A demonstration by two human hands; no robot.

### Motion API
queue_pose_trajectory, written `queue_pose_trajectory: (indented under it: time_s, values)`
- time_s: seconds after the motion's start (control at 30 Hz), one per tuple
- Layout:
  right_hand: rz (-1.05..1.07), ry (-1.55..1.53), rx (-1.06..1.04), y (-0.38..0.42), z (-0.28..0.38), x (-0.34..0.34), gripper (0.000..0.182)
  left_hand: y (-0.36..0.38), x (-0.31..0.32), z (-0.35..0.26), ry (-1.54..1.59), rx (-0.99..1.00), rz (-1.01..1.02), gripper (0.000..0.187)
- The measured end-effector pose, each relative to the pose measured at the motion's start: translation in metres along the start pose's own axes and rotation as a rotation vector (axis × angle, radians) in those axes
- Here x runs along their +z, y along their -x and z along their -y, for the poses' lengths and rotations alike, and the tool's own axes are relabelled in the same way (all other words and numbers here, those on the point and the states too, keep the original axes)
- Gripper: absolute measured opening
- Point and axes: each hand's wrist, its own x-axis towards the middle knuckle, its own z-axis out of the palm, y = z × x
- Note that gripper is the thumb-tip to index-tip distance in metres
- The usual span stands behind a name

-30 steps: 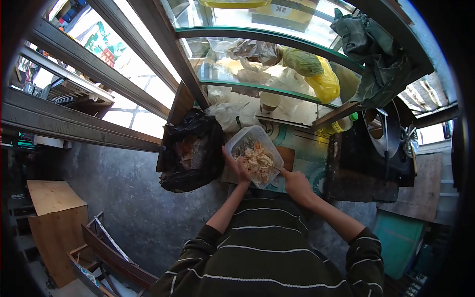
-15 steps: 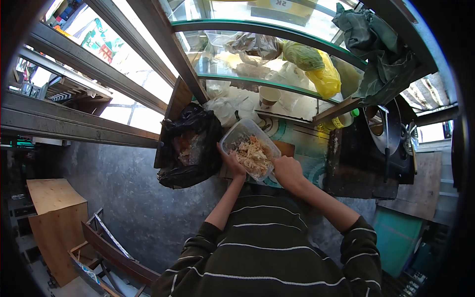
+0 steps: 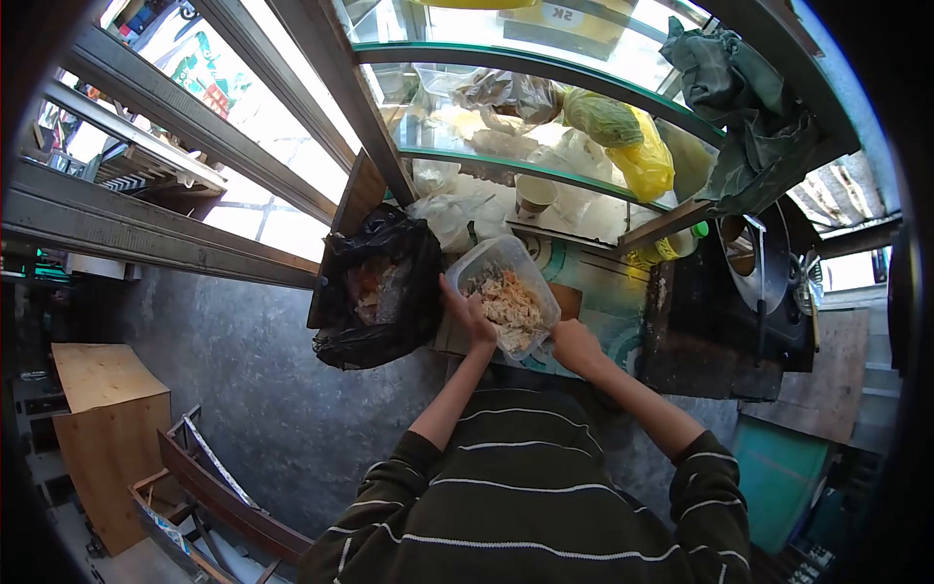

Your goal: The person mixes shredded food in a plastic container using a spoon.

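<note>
A clear rectangular plastic container (image 3: 471, 266), tilted in front of my body, holds a pale shredded food mixture (image 3: 512, 304) with orange bits. My left hand (image 3: 471, 316) grips the container along its left side, thumb near the rim. At the lower right corner of the container, my right hand (image 3: 578, 346) is closed in a fist. Whatever it holds is hidden by the fingers and the container's edge. Just left of the container sits a black plastic bag (image 3: 420, 268), its opening spread around some waste.
A paper cup (image 3: 535, 196) and crumpled clear bags stand behind the container. Glass shelves above hold a yellow bag (image 3: 644, 161). To the right are a bottle with a green cap (image 3: 673, 245) and a wok (image 3: 754, 258) on a dark stove.
The container and both hands have shifted slightly right in view. My right hand has moved a little down and right, and the food looks rearranged, with more orange bits showing.
</note>
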Motion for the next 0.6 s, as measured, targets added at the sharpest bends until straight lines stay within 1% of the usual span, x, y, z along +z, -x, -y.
queue_pose_trajectory:
  time_s: [0.03, 0.07, 0.13, 0.17, 0.23, 0.27, 0.33, 0.43, 0.47, 0.53, 0.57, 0.6]
  values:
    - [0.055, -0.077, -0.047, -0.008, -0.014, 0.019, 0.018, 0.004, 0.0, -0.001, -0.04, 0.037, 0.002, 0.07]
    - [0.053, -0.079, -0.039, -0.008, -0.015, 0.026, 0.018, 0.007, 0.001, -0.004, -0.039, 0.034, 0.01, 0.07]
    - [0.03, -0.323, -0.078, -0.007, -0.019, 0.037, 0.019, 0.008, 0.005, -0.011, -0.131, 0.043, 0.079, 0.073]
    - [0.021, -0.323, -0.074, -0.007, -0.018, 0.036, 0.019, 0.006, 0.002, -0.009, -0.126, 0.047, 0.086, 0.073]
    - [0.215, -0.614, 0.15, -0.008, -0.015, 0.035, 0.019, 0.005, -0.006, -0.003, -0.142, 0.027, 0.108, 0.074]
    - [0.213, -0.612, 0.146, -0.006, -0.014, 0.028, 0.019, 0.004, -0.005, -0.004, -0.14, 0.031, 0.106, 0.074]
    - [0.449, -0.858, 0.289, 0.002, -0.013, 0.015, 0.018, 0.005, -0.01, -0.007, -0.096, 0.031, 0.129, 0.074]
    - [0.493, -0.894, 0.33, 0.003, -0.021, 0.002, 0.02, 0.004, -0.011, -0.009, -0.019, -0.018, 0.112, 0.074]
    - [0.496, -0.891, 0.331, 0.003, -0.025, -0.001, 0.02, 0.004, -0.01, -0.01, -0.019, -0.021, 0.109, 0.074]
    - [0.317, -0.633, 0.164, 0.003, -0.031, -0.002, 0.02, 0.003, -0.01, -0.011, -0.031, -0.004, 0.118, 0.074]
    - [0.321, -0.631, 0.163, 0.003, -0.031, -0.001, 0.02, 0.003, -0.01, -0.01, -0.032, -0.007, 0.115, 0.074]
    - [0.063, -0.492, -0.067, 0.004, -0.031, -0.001, 0.02, 0.004, -0.011, -0.008, -0.015, -0.023, 0.103, 0.073]
